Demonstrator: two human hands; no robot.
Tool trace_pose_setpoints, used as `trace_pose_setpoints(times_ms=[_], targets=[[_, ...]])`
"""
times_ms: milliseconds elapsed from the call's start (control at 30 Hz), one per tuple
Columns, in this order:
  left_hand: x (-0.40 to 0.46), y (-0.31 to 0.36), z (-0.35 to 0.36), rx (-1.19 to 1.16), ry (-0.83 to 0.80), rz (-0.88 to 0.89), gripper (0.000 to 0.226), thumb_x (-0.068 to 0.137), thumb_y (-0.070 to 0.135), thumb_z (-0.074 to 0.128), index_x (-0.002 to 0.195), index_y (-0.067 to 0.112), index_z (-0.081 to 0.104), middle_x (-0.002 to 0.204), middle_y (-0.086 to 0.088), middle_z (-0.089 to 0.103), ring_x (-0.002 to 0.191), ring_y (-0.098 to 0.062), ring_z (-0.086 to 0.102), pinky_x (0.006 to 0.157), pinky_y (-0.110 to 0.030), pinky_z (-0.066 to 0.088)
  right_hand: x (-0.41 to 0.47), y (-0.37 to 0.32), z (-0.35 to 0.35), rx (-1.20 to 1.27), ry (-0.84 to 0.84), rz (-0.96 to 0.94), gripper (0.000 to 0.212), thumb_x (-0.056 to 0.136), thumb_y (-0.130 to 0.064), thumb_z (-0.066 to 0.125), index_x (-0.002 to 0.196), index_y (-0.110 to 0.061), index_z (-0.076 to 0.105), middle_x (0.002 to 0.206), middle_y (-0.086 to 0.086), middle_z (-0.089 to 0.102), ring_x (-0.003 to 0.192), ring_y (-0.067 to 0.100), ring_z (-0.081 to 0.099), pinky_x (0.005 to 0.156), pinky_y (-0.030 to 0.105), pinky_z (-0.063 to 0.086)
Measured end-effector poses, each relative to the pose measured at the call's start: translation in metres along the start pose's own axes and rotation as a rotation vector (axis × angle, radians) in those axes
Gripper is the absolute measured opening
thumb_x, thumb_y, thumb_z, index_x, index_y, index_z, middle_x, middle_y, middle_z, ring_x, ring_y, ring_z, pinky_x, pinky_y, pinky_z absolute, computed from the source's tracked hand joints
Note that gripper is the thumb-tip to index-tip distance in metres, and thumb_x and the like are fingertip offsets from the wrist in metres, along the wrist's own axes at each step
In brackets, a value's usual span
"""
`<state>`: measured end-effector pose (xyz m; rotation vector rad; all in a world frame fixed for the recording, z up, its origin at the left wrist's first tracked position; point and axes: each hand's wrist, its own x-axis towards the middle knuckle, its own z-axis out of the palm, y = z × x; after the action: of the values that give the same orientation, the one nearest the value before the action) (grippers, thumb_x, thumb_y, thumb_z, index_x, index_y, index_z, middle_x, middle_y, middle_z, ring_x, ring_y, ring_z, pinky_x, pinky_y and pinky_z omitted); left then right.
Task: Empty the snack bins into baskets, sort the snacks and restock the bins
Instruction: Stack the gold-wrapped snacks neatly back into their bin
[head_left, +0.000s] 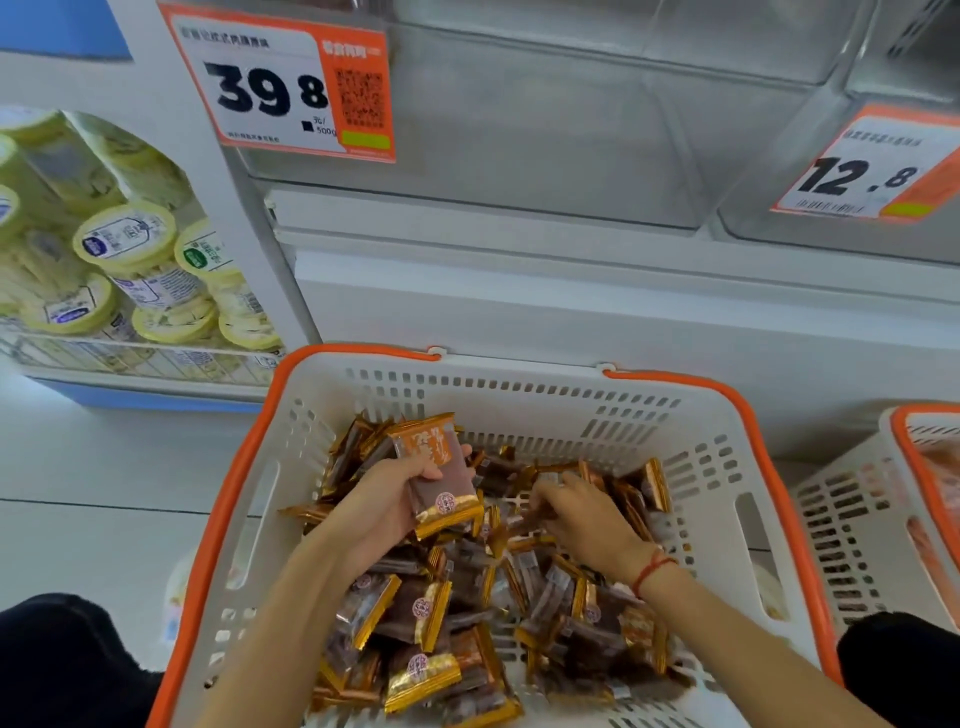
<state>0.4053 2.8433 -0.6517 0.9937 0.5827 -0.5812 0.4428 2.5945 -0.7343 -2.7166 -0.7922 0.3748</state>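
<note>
A white basket with an orange rim stands on the floor below me, holding several gold-and-orange wrapped snack packets. My left hand grips a small stack of these snack packets above the pile. My right hand reaches into the pile at the basket's middle, its fingers curled among the packets; a red string circles its wrist. Above the basket, a clear snack bin on the shelf looks empty.
Orange price tags reading 39.8 and 12.8 hang on the bins. A second white basket with snacks stands at the right. Yellow-lidded tubs fill a shelf at the left. My dark-clad knees flank the basket.
</note>
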Motion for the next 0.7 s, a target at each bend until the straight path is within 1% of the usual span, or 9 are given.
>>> trace_pose_setpoints(times_ms=[67,133,200,300,400,467,567,633,700], targets=[[0.0,0.0,0.005,0.063,0.007,0.021,0.033,0.096,0.0,0.043,0.124,0.004,0.058,0.116,-0.013,0.07,0.104,-0.024,0.067,0.08,-0.033,0.057,-0.004,-0.001,-0.031,0.438,-0.083,0.249,0.021,0.087,-0.022,0.07,0.107,-0.02,0.063,0.104,-0.003,0.068,0.099,0.01,0.061,0.078,0.023,0.048],[-0.001,0.001,0.009,0.12,0.017,0.033,0.03,0.094,-0.004,0.046,0.121,0.001,0.058,0.106,-0.014,0.071,0.093,-0.023,0.069,0.074,-0.028,0.057,-0.006,-0.004,-0.06,0.794,-0.139,0.389,0.022,0.089,-0.027,0.068,0.111,-0.024,0.067,0.107,-0.006,0.07,0.099,0.006,0.065,0.082,0.019,0.05],[-0.004,0.001,0.012,0.217,0.028,0.043,0.033,0.091,-0.007,0.052,0.122,0.005,0.057,0.105,-0.015,0.069,0.088,-0.023,0.068,0.071,-0.027,0.057,-0.011,-0.009,-0.086,1.118,-0.146,0.458,0.023,0.092,-0.025,0.064,0.114,-0.025,0.067,0.109,-0.003,0.071,0.101,0.012,0.067,0.086,0.025,0.052],[-0.009,0.007,0.014,0.45,0.0,0.034,0.051,0.084,-0.011,0.06,0.127,0.016,0.054,0.116,-0.011,0.066,0.104,-0.026,0.064,0.091,-0.039,0.051,-0.019,-0.011,-0.116,1.404,-0.182,0.417,0.038,0.087,-0.02,0.067,0.125,-0.016,0.061,0.119,0.008,0.068,0.109,0.023,0.065,0.088,0.036,0.054],[-0.014,0.016,0.018,0.809,0.058,0.029,0.063,0.075,-0.007,0.071,0.128,0.018,0.049,0.124,-0.006,0.058,0.113,-0.025,0.057,0.096,-0.042,0.05,-0.025,-0.016,-0.136,1.244,-0.182,0.368,0.038,0.085,-0.005,0.067,0.118,-0.023,0.063,0.118,0.01,0.066,0.105,0.022,0.066,0.083,0.031,0.056],[-0.018,0.021,0.021,0.897,0.157,0.108,0.058,0.074,-0.001,0.076,0.125,0.015,0.054,0.118,-0.005,0.06,0.104,-0.017,0.057,0.087,-0.032,0.051,-0.029,-0.017,-0.147,0.998,-0.159,0.315,0.039,0.082,-0.005,0.071,0.114,-0.026,0.063,0.117,0.004,0.065,0.105,0.019,0.065,0.084,0.029,0.054],[-0.023,0.022,0.022,0.828,0.202,0.325,0.03,0.074,0.011,0.082,0.101,0.017,0.071,0.09,0.006,0.073,0.088,-0.007,0.067,0.084,-0.023,0.053,-0.031,-0.019,-0.163,0.756,-0.146,0.237,0.028,0.082,-0.015,0.075,0.108,-0.022,0.067,0.109,-0.002,0.069,0.103,0.011,0.064,0.096,0.032,0.051],[-0.031,0.019,0.032,0.68,0.18,0.331,0.018,0.075,0.023,0.082,0.091,0.02,0.075,0.076,0.012,0.074,0.078,0.001,0.068,0.074,-0.01,0.051,-0.029,-0.027,-0.166,0.682,-0.184,0.146,0.022,0.083,-0.022,0.075,0.105,-0.026,0.07,0.103,-0.007,0.071,0.098,0.009,0.066,0.093,0.028,0.05],[-0.027,0.011,0.04,0.558,0.18,0.258,0.041,0.066,0.05,0.083,0.09,0.018,0.076,0.083,0.007,0.076,0.088,-0.006,0.069,0.092,-0.021,0.049,-0.025,-0.041,-0.161,0.685,-0.191,0.084,0.023,0.083,-0.026,0.075,0.105,-0.028,0.07,0.099,-0.011,0.072,0.094,0.009,0.068,0.087,0.025,0.051]])
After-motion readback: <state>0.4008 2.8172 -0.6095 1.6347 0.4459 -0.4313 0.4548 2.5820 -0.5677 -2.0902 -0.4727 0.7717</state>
